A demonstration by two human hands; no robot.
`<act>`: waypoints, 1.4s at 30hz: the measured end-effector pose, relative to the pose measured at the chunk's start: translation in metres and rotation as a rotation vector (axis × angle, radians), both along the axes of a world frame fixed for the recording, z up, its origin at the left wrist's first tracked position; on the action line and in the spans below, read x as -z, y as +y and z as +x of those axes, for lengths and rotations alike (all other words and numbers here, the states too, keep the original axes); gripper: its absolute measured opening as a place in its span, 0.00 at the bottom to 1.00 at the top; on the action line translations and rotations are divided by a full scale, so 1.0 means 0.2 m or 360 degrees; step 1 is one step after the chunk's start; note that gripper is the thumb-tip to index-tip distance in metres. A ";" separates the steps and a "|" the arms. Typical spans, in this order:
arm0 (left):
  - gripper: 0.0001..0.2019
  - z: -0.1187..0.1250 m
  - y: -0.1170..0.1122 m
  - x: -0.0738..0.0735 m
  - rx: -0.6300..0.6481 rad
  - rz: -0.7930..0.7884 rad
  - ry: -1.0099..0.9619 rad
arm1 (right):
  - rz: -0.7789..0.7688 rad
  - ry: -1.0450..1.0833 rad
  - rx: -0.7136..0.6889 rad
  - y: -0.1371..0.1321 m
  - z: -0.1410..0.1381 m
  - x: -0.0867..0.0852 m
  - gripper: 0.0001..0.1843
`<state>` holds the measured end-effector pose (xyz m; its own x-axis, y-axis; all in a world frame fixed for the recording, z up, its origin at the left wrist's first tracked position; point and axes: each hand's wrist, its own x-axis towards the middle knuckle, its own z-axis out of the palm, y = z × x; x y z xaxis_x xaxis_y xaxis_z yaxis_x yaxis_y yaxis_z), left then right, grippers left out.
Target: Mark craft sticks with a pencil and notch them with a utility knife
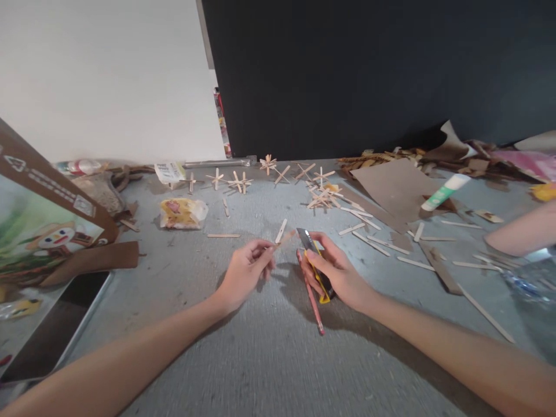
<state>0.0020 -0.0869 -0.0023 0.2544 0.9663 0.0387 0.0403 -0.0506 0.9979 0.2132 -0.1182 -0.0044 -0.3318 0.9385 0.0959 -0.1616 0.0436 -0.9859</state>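
My left hand (pixel 247 270) pinches a thin wooden craft stick (pixel 283 238) by one end, its other end pointing right. My right hand (pixel 336 269) is closed around a yellow and black utility knife (pixel 313 255) and a red pencil (pixel 313 304) together. The knife's tip sits just to the right of the stick's free end, almost touching it. Both hands hover low over the grey table (pixel 260 347) near its middle.
Several star-shaped stick assemblies (pixel 238 182) and loose sticks (pixel 371 243) lie across the back and right. Brown cardboard pieces (pixel 393 188), a glue stick (pixel 445 192), a snack packet (pixel 182 213), a printed box (pixel 39 226) at left. Another person's arm (pixel 519 231) rests at right.
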 end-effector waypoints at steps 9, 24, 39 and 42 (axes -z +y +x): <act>0.18 0.00 -0.01 -0.01 -0.0027 -0.0086 -0.0086 | 0.0641 -0.0310 0.0229 0.01 0.04 0.06 0.09; 0.19 0.01 -0.04 0.01 0.0151 0.0030 -0.0031 | 0.0087 -0.0508 0.0149 -0.08 0.00 0.02 0.28; 0.18 0.00 -0.05 0.04 0.0112 0.0077 0.0189 | 0.0051 -0.0596 0.0175 -0.10 -0.04 -0.02 0.28; 0.18 0.00 -0.06 0.04 0.0085 0.0122 0.0262 | -0.0093 -0.0597 0.0124 -0.13 -0.06 -0.05 0.31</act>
<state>0.0029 -0.0980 -0.0098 0.3142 0.9471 0.0651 0.1982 -0.1325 0.9712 0.2019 -0.1440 0.0054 -0.2608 0.9626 -0.0731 0.2122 -0.0167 -0.9771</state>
